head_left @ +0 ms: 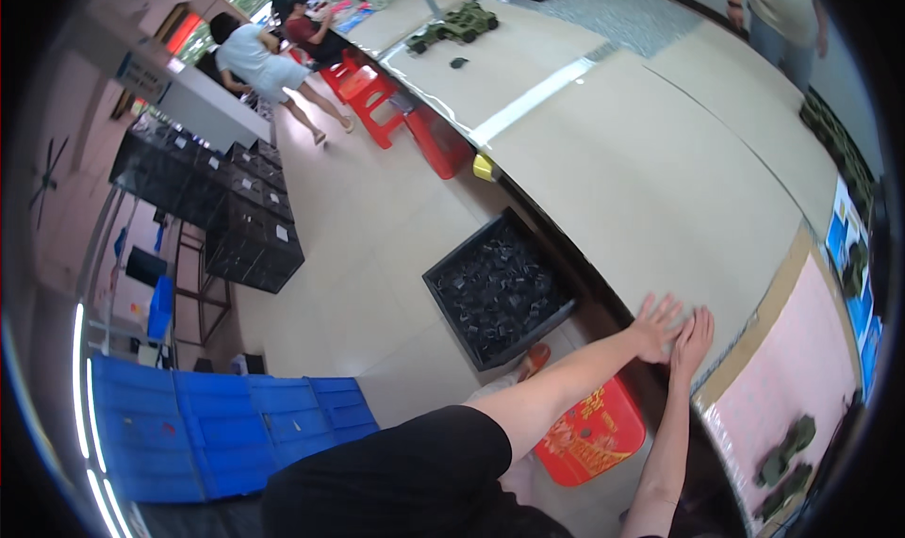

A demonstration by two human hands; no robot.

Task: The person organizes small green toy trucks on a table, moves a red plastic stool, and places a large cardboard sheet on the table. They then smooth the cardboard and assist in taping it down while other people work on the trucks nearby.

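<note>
Over the near edge of the pale table (679, 189), my left hand (655, 329) stretches out with its fingers spread. Right beside it is my right hand (693, 340), its fingers extended and closer together. The two hands meet or overlap at their inner sides, and I see nothing held in either one. To their right, a pink sheet (782, 350) lies on brown cardboard, with dark green moulded pieces (787, 448) at its near end. Farther up the table stand a green toy vehicle (454, 27) and a small dark piece (459, 63).
A black crate (462, 326) of small black parts sits on the floor left of the table. Close to me is a red stool (603, 434). Blue bins (226, 425) and stacked black crates (250, 246) line the left. People (259, 57) are at the far left; another person (782, 20) stands across the table.
</note>
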